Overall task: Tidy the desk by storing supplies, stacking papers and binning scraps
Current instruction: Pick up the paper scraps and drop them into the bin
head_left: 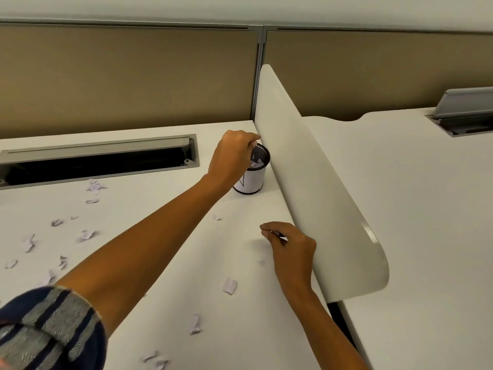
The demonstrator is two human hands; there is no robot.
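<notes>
A black mesh cup (251,180) with a white paper wrap stands at the desk's far right corner, against the divider. White scraps lie inside it. My left hand (231,158) reaches over its mouth, fingers bunched downward at the rim; what they hold is hidden. My right hand (292,245) hovers low over the desk beside the divider, fingertips pinched together with nothing visible between them. Several torn paper scraps litter the white desk (165,236), among them one scrap (230,285) near my right hand and another (194,325) closer to me.
A curved white divider (306,182) walls off the right side, with a neighbouring desk (426,222) beyond it. An open cable trough (101,162) runs along the back left. More scraps (85,235) are scattered over the left half. Tan partition panels stand behind.
</notes>
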